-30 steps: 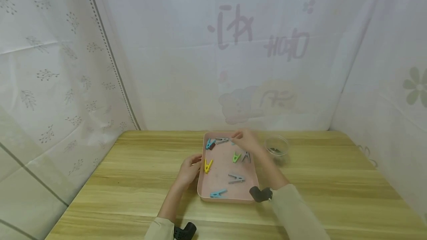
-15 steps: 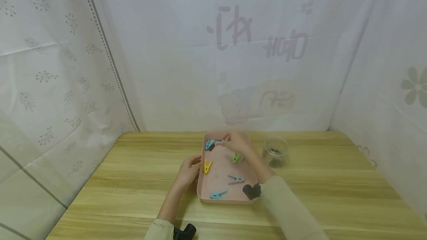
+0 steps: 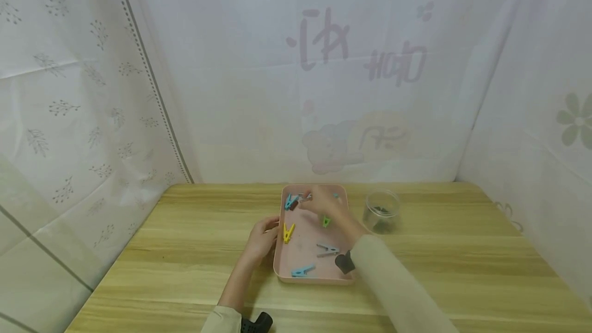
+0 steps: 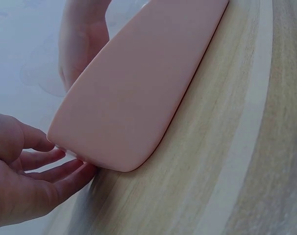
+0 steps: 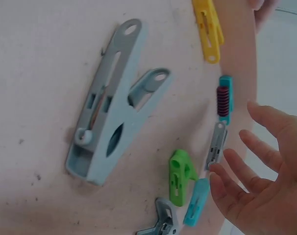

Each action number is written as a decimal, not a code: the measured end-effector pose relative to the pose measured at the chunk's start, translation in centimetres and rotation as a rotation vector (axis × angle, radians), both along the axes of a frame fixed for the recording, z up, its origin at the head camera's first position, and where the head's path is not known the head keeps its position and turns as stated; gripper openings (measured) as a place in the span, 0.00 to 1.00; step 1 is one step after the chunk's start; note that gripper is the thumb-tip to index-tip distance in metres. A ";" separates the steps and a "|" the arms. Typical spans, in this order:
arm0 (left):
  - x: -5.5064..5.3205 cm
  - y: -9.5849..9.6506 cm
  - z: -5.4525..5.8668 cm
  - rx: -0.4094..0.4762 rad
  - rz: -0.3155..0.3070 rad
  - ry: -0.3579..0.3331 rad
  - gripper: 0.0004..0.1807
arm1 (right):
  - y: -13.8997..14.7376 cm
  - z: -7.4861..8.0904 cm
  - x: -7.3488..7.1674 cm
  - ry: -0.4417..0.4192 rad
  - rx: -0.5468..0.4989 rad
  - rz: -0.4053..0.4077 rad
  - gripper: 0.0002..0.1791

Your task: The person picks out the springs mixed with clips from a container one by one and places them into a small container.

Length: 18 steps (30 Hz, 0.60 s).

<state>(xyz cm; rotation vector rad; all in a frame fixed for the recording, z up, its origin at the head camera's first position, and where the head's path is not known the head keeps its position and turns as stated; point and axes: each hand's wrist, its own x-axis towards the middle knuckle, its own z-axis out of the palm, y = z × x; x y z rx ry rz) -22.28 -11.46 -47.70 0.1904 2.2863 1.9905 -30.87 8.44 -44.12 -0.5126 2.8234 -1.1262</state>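
A pink tray [image 3: 307,280] holds several clothespins. My left hand [image 3: 261,239] rests beside its left wall, fingers fairly straight against the tray's side in the left wrist view. My right hand [image 3: 321,202] is over the far end of the tray; in the right wrist view its spread fingers [image 5: 251,181] hold nothing. Nearest to them lie a grey clothespin [image 5: 216,144] and a dark red ribbed piece [image 5: 223,101] by a turquoise clothespin [image 5: 226,120]. A second turquoise clothespin [image 5: 197,200] and a green clothespin [image 5: 178,183] are nearby.
Closer to me in the tray are a yellow clothespin [image 3: 289,233], a grey-blue clothespin [image 3: 328,249] and a light blue clothespin [image 3: 302,271]. A clear round container [image 3: 382,192] with dark contents stands right of the tray on the wooden table [image 3: 185,251].
My right hand has moved left across the tray's far end, toward the grey clothespin and the dark red piece. The left hand and the tray have stayed put.
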 end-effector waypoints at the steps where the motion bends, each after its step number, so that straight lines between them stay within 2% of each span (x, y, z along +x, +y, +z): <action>1: 0.0 0.0 0.0 0.001 0.000 -0.001 0.23 | 0.0 -0.1 0.0 -0.017 0.002 -0.011 0.13; 12: 0.1 0.1 0.0 -0.030 0.011 0.001 0.23 | -1.1 -1.1 -0.6 -0.061 0.056 -0.055 0.12; 18: 0.0 0.0 0.0 -0.024 0.003 0.008 0.23 | -1.9 -1.2 -0.8 -0.039 0.107 -0.082 0.13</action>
